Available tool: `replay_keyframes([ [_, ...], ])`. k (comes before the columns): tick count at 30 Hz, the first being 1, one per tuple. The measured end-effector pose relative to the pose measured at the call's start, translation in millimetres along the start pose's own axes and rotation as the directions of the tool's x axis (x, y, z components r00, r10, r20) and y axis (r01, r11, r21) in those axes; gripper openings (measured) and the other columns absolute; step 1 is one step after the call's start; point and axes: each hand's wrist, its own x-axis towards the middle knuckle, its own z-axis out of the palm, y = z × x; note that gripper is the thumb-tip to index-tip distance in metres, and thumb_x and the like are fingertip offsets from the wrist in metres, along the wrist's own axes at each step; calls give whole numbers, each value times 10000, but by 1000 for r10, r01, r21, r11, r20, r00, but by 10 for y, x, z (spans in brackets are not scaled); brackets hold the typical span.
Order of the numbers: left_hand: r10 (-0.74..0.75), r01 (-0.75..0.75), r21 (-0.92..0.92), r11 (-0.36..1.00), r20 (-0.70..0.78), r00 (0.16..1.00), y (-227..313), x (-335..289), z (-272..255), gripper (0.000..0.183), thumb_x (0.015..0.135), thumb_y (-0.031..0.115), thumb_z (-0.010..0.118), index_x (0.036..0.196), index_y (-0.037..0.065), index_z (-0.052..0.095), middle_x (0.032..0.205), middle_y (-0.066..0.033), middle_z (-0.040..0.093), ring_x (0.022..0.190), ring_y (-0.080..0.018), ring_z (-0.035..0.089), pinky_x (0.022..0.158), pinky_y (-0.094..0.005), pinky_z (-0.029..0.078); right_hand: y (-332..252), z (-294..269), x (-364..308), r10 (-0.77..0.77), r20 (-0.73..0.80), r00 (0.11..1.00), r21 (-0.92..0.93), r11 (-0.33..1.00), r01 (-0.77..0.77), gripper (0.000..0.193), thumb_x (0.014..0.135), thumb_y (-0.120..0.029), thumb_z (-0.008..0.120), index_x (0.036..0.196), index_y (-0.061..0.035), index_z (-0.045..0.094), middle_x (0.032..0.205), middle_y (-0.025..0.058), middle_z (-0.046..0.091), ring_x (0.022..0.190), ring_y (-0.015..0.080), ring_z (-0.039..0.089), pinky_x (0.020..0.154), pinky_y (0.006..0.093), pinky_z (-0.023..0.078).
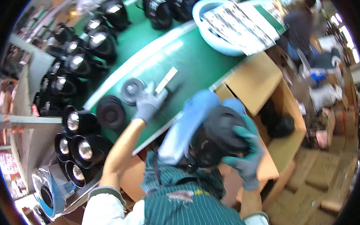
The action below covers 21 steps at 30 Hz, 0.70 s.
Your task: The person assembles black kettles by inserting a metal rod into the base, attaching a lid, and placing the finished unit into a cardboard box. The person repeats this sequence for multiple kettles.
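My left hand [148, 104], in a grey glove, reaches out over the green conveyor belt [190, 60] and touches a round black and grey disc-shaped part [130, 90]. Next to that part lies a second black round part [110, 111]. My right hand [244, 149], also gloved, grips a large black round lamp housing [221, 134] held against my chest. A light blue foam wrap [187, 121] hangs around the housing's left side. A narrow white strip [166, 79] lies on the belt just beyond my left hand.
Several black lamp housings with shiny lenses [80, 60] stand in rows left of the belt. A pale blue tub holding printed sheets [232, 26] sits further along the belt. An open cardboard box [269, 100] stands to the right. Another person [300, 25] works at the far end.
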Motion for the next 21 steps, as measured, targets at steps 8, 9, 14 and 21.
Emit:
replay_keyframes([
  [8,744,-861,21,508,-514,427,553,-769,-1086,890,727,519,901,1427,90,558,1516,-387,424,1389,-573,447,1140,-646,361,470,310,1274,399,94,912,813,497,-301,658,1014,-494,651,1502,-67,540,1492,87,593,1327,246,581,1148,428,462],
  [9,656,-839,-84,537,-584,478,445,-711,-957,891,682,519,936,1391,112,581,1527,-388,410,1368,-558,489,1118,-627,410,470,579,1472,423,191,886,833,408,-374,606,1016,-495,650,1466,-95,580,1448,67,630,1309,231,593,1145,419,468],
  [14,588,-790,-57,611,-635,501,367,-265,-1474,821,705,550,927,1285,88,575,1552,-406,353,1355,-569,503,1105,-599,462,1019,1531,2411,361,493,791,762,260,-593,644,978,-695,567,1413,-222,605,1386,51,653,1201,235,661,1006,435,581],
  [21,473,-456,205,866,-631,615,339,1306,-1926,645,642,322,966,1168,102,665,1455,-284,538,1287,-460,565,1091,-524,462,1220,2182,3260,657,560,505,487,232,-842,907,962,-783,444,1644,-212,269,1631,218,318,1404,415,450,1092,631,453],
])
